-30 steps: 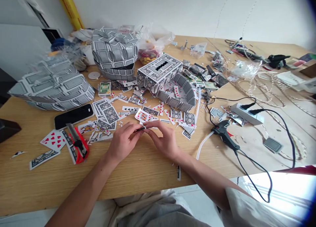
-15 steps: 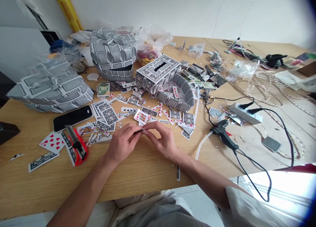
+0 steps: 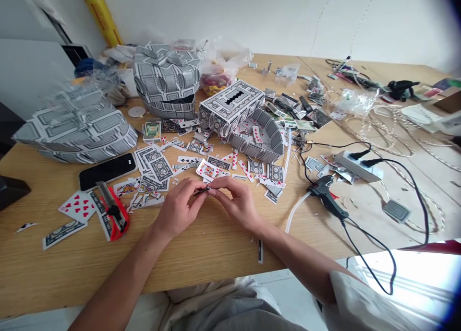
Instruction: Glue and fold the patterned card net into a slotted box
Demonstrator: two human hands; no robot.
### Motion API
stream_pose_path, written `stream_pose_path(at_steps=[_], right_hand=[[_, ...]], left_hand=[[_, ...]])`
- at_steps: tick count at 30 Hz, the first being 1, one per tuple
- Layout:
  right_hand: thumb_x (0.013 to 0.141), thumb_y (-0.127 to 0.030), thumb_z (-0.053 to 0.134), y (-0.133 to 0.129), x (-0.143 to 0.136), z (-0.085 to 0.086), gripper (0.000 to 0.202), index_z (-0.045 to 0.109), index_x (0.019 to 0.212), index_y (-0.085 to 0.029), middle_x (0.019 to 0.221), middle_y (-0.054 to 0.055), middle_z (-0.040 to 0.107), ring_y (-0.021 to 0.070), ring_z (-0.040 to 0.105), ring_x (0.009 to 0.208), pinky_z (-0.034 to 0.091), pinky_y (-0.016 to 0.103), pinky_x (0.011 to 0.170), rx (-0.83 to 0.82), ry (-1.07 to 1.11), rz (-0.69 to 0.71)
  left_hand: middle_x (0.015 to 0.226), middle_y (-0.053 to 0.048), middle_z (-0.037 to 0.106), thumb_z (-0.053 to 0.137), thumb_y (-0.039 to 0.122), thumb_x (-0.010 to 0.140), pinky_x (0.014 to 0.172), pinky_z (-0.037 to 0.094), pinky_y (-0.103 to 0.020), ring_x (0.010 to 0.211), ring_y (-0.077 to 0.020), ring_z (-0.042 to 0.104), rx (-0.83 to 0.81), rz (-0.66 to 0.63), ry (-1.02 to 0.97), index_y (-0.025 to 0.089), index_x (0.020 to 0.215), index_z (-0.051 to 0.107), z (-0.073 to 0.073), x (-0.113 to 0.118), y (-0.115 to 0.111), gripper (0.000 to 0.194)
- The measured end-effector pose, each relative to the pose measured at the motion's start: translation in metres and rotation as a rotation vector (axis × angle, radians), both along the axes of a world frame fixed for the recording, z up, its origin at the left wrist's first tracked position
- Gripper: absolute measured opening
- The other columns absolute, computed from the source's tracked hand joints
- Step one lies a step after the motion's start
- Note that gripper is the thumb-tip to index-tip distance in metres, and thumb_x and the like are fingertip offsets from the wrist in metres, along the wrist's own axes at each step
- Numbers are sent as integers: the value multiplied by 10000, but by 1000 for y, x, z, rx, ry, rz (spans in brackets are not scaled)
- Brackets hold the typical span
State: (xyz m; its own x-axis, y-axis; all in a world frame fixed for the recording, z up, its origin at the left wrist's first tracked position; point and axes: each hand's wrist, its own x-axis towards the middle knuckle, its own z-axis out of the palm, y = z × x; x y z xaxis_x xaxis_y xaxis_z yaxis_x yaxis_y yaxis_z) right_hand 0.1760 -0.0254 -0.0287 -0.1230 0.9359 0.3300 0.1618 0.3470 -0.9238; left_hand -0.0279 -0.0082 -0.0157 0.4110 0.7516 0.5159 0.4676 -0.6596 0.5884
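Observation:
My left hand [image 3: 180, 207] and my right hand [image 3: 236, 201] meet over the middle of the table, each pinching a small dark card piece [image 3: 201, 191] between thumb and fingers. Most of the piece is hidden by the fingertips. Just beyond the hands lies a face card [image 3: 211, 169] among cut playing cards and scraps. A box covered in cards [image 3: 232, 103] stands farther back, beside a curved card-covered wall [image 3: 259, 146] with loose cards inside it.
To the left are a red cutter [image 3: 117, 216], a black phone [image 3: 107, 171] and two card-covered structures [image 3: 79, 129], [image 3: 167, 79]. On the right lie a glue gun [image 3: 327, 196], a power strip [image 3: 358, 165] and cords.
Both hands remain together at nearly the same spot. The fingers of my left hand have shifted slightly, and a little more of the dark piece shows.

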Motion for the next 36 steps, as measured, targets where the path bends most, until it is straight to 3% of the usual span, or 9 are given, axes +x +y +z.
stream_pose_path(at_steps=[9,16,21,24,27,32,36], right_hand=[[989,-339,772,2,-2,3,106,761,983,-234,970,46,771,202,709,914,549,356,870,-28,27,-6],[962,-474,777,4,-4,-2,271,726,1012,-213,920,28,737,175,663,814,510,299,724,-274,179,28],[1006,-548,686,4,-4,-3,376,748,912,-189,805,24,714,162,585,731,447,295,680,-257,-5,18],[979,-612,691,4,-5,-3,432,732,905,-188,795,27,704,165,572,716,445,295,669,-267,45,-56],[958,-649,698,3,-4,-1,458,705,900,-194,794,26,682,167,565,706,451,293,656,-290,106,-93],[993,-628,661,0,-3,2,426,644,907,-210,801,0,614,154,539,707,422,278,632,-328,90,9],[971,-625,689,0,-2,3,503,530,727,-215,667,-40,479,129,417,633,325,280,587,-298,-14,18]], left_hand=[[953,-34,746,695,185,1017,829,550,-269,902,-178,727,42,4,-31,209,1071,655,-2,0,3,71],[815,2,728,672,265,1047,696,491,-239,724,-141,679,-36,36,-19,204,993,697,-1,-5,4,86],[815,-7,728,615,313,1065,680,473,-246,715,-144,654,-203,57,-69,197,966,702,-1,-3,2,175],[837,1,730,648,400,1038,620,461,-236,674,-133,629,-426,40,-156,201,1032,702,-5,-1,0,206],[730,29,660,726,466,971,573,421,-235,626,-127,570,-584,21,-178,201,892,657,-9,0,0,285],[614,53,533,698,496,974,531,341,-248,574,-121,471,-663,25,-164,207,749,563,-4,-3,3,389],[580,58,505,679,505,980,529,297,-255,561,-113,430,-645,12,-85,201,716,563,-2,-3,5,419]])
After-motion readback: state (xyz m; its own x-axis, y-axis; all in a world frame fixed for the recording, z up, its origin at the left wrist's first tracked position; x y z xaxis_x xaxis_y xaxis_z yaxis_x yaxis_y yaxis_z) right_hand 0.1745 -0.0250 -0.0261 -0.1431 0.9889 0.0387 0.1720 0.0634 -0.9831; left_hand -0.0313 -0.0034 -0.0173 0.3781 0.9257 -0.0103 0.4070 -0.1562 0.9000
